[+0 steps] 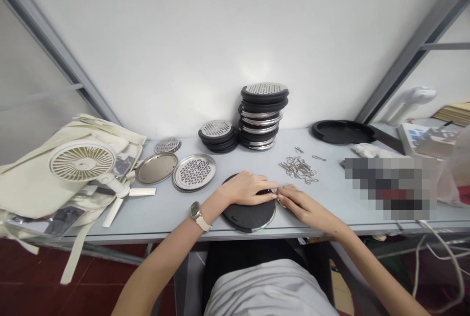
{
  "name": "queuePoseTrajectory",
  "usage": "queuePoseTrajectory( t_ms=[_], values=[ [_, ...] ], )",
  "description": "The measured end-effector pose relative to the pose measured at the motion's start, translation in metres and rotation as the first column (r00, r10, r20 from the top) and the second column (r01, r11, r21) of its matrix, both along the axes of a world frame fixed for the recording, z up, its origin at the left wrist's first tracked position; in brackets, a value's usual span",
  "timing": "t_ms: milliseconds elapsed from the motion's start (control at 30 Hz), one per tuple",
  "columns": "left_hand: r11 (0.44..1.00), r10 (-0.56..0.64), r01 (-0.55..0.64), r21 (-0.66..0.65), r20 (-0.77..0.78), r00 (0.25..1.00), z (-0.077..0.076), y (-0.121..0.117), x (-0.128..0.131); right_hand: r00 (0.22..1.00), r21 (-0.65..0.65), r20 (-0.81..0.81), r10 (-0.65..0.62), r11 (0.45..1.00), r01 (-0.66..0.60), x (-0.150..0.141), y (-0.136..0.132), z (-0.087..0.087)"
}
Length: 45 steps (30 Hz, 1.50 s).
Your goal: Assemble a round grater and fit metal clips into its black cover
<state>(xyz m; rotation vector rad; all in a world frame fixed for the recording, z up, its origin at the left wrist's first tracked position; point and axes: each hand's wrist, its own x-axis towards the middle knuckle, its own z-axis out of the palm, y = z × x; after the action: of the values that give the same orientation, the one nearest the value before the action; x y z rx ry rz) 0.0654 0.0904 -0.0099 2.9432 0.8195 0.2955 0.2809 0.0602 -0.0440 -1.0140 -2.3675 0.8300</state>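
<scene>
A round black disc [248, 213] with a shiny metal rim lies at the front edge of the grey table [176, 208]. My left hand [245, 188] rests flat on top of it, fingers stretched toward the right rim. My right hand [298, 201] meets it at the disc's right edge, fingertips pinched on a small metal ring or clip [281, 202]. A watch [198, 214] is on my left wrist. A loose heap of metal clips [299, 168] lies just beyond my right hand.
A tall stack of black-and-metal discs [262, 116] and a lower stack [218, 135] stand by the wall. Perforated and plain metal plates [194, 171] lie left of centre. A white fan [83, 162] on cloth bags sits far left; a black tray [341, 131] is far right.
</scene>
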Motion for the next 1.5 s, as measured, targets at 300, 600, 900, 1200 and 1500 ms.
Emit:
queuePoseTrajectory(
  t_ms=[300,600,900,1200,1500],
  values=[
    [0.999,-0.015,0.015,0.039,-0.002,1.000,-0.002,0.001,0.000,1.000,-0.015,-0.011,-0.007,1.000,0.006,0.000,0.000,0.003],
    [0.999,-0.008,0.009,0.034,-0.014,1.000,-0.001,0.000,-0.001,1.000,-0.024,-0.009,-0.014,1.000,0.013,0.000,0.000,0.003],
    [0.998,0.049,-0.050,-0.033,-0.022,0.999,0.007,-0.003,0.000,0.998,0.006,-0.002,-0.064,0.998,0.064,-0.003,-0.002,0.000],
    [0.998,0.031,-0.031,-0.047,-0.013,0.999,0.009,-0.003,0.000,0.999,0.039,0.026,-0.039,0.999,0.038,-0.004,-0.002,0.000],
    [1.000,-0.003,0.004,-0.031,0.020,1.000,0.006,-0.003,0.000,0.999,0.032,0.015,-0.036,0.999,0.036,-0.004,-0.003,0.001]
  ],
)
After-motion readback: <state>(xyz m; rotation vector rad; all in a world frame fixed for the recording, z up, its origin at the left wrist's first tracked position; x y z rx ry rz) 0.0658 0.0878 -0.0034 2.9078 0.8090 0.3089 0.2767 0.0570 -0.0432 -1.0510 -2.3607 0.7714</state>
